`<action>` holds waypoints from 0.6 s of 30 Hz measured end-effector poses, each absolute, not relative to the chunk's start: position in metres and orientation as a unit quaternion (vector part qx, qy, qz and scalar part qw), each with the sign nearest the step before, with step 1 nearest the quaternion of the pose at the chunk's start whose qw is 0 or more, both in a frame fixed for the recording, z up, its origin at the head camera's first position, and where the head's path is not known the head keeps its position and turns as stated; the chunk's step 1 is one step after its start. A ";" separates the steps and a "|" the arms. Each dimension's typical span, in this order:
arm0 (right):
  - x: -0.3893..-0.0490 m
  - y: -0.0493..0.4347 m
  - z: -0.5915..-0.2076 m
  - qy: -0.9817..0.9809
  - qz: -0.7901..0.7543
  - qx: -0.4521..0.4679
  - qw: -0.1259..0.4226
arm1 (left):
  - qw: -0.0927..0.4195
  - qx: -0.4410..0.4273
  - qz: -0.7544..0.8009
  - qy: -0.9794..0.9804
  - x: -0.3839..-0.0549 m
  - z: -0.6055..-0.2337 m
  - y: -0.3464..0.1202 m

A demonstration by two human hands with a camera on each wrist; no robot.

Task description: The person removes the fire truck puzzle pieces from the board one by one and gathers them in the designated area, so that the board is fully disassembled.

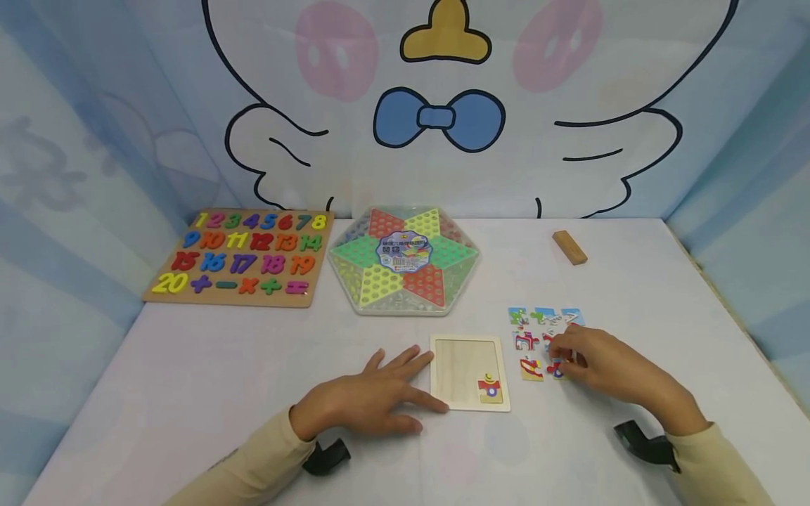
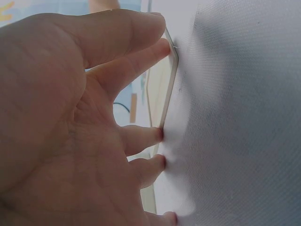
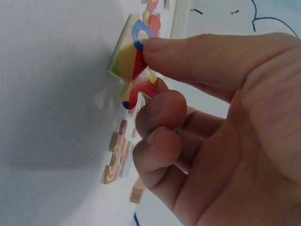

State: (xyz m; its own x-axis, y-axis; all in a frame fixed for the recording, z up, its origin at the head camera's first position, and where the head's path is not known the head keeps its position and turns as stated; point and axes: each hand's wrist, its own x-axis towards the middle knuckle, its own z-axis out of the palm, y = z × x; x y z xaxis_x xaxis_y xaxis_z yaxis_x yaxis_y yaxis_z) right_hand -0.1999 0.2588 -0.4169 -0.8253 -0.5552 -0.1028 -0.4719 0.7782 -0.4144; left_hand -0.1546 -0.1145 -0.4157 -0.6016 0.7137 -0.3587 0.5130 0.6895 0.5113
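Note:
A shallow wooden puzzle tray (image 1: 462,369) lies in front of me, with one jigsaw piece (image 1: 490,389) in its lower right corner. My left hand (image 1: 373,400) rests beside it with fingers spread, the fingertips touching the tray's left edge. In the right wrist view, my right hand (image 3: 188,103) pinches a red, blue and tan puzzle piece (image 3: 138,84), the thumb pressed on its printed face. This piece stands tilted close over the table. Around the right hand several loose puzzle pieces (image 1: 525,341) are laid out in rows, partly hidden by the fingers.
A number board (image 1: 234,284) with coloured digits lies at the back left. Next to it is a hexagonal Chinese checkers set (image 1: 405,292) in clear packaging. A small wooden block (image 1: 570,248) lies at the back right. A printed curtain hangs behind the table.

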 end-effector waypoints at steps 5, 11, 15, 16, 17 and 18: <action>-0.198 0.255 -0.418 0.943 -0.172 -0.265 0.104 | 0.277 0.349 0.181 0.877 -0.154 -0.415 -0.115; -0.195 0.251 -0.418 0.951 -0.149 -0.258 0.086 | 0.277 0.350 0.181 0.876 -0.154 -0.415 -0.115; -0.193 0.250 -0.417 0.953 -0.140 -0.258 0.078 | 0.274 0.352 0.181 0.876 -0.154 -0.416 -0.115; -0.192 0.249 -0.417 0.953 -0.138 -0.259 0.076 | 0.274 0.352 0.181 0.877 -0.154 -0.416 -0.115; -0.192 0.249 -0.417 0.953 -0.137 -0.260 0.075 | 0.274 0.352 0.181 0.877 -0.154 -0.415 -0.115; -0.191 0.249 -0.417 0.954 -0.133 -0.260 0.073 | 0.274 0.351 0.181 0.877 -0.154 -0.415 -0.115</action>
